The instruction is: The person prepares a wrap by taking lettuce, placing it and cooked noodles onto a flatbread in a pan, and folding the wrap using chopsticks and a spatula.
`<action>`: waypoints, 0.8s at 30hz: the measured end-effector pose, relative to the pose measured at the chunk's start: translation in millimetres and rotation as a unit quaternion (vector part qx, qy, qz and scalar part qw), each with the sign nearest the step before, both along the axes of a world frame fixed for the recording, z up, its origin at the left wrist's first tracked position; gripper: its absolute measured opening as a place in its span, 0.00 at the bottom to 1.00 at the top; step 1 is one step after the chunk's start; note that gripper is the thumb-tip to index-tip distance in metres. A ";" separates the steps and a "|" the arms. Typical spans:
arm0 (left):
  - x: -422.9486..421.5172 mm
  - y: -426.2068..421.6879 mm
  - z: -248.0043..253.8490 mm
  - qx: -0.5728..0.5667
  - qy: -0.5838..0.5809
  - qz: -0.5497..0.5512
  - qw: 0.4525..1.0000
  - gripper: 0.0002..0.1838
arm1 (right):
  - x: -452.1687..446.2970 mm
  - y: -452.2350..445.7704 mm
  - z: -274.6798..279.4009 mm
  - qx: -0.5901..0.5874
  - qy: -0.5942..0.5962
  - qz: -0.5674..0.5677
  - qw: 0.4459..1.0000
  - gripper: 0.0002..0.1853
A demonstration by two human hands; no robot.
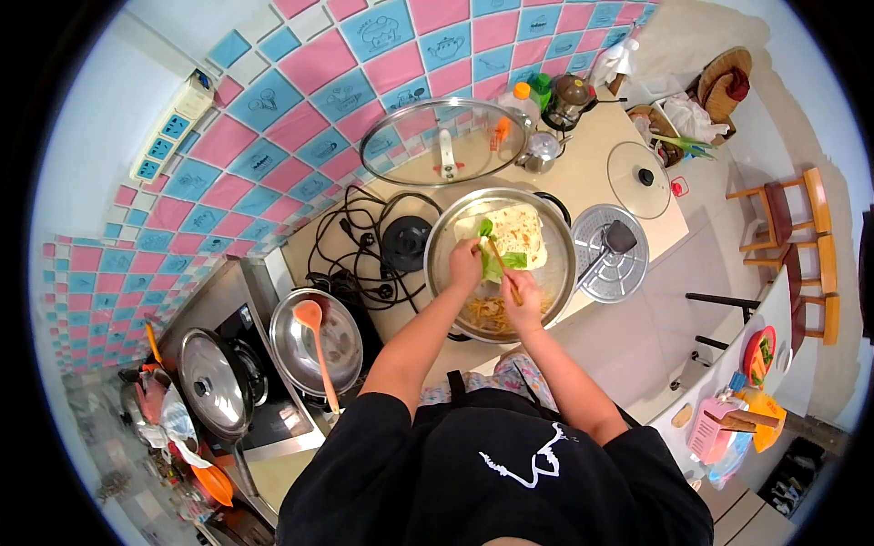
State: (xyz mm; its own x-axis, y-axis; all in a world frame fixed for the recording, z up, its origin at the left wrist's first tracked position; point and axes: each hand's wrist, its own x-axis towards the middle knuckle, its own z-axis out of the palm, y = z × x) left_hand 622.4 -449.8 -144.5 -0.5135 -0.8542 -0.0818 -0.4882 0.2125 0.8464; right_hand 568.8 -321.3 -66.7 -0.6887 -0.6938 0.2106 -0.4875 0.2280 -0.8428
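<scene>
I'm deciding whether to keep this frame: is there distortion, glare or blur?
Head view: strong fisheye bowing in the tiled wall, dark corners around a round image; bright highlights on the steel pan; clutter at lower left soft and hard to make out; left hand and right hand reasonably clear.

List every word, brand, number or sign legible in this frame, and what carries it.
No text can be read.
Blue wall tiles: line drawings; any lettering too small.
Black shirt: white design, no readable word.
Orange-capped bottle: any label too small.
Orange bag: any print too blurred.
</scene>
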 end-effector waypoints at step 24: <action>-1.5 -0.9 0.9 -0.003 -0.003 0.034 0.999 0.17 | -30.7 3.8 14.2 0.012 -0.099 -0.057 0.993 0.07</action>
